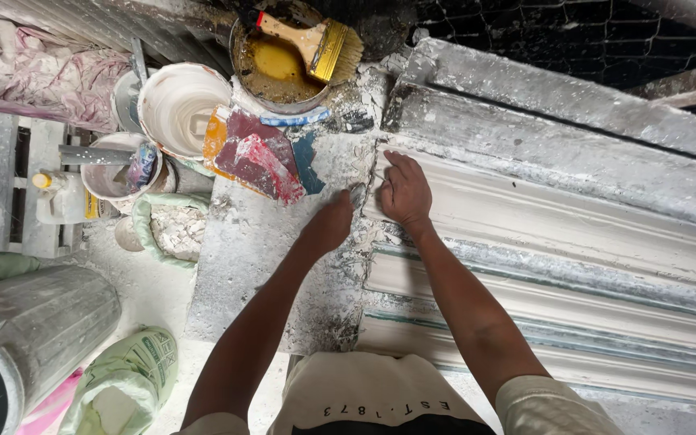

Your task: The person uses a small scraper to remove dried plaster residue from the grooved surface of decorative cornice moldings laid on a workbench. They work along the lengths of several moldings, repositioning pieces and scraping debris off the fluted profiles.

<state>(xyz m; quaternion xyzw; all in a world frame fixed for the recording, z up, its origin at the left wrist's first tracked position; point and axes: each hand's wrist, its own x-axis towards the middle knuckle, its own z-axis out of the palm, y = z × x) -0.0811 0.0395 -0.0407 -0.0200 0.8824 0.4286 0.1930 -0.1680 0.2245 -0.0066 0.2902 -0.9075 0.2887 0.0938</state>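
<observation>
Right hand (pixel 403 191) lay flat, fingers spread, steadying the white plaster moulding (pixel 573 234). Left hand (pixel 330 225) gripped a small scraper (pixel 358 193) at its end.

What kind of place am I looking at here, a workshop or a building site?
Most likely a plaster moulding workshop. The hands, left hand and right hand, work at the end of a long white cornice mould on a plaster-caked bench; a white bucket and a brush over a yellow-coated bowl stand close by.

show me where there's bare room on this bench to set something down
Free: the grey plaster-dusted slab between the red plastic scraps and left forearm. Crowded: top left, with white bucket, brush in a yellow-filled tub, and around both hands at the white moulding.
</observation>
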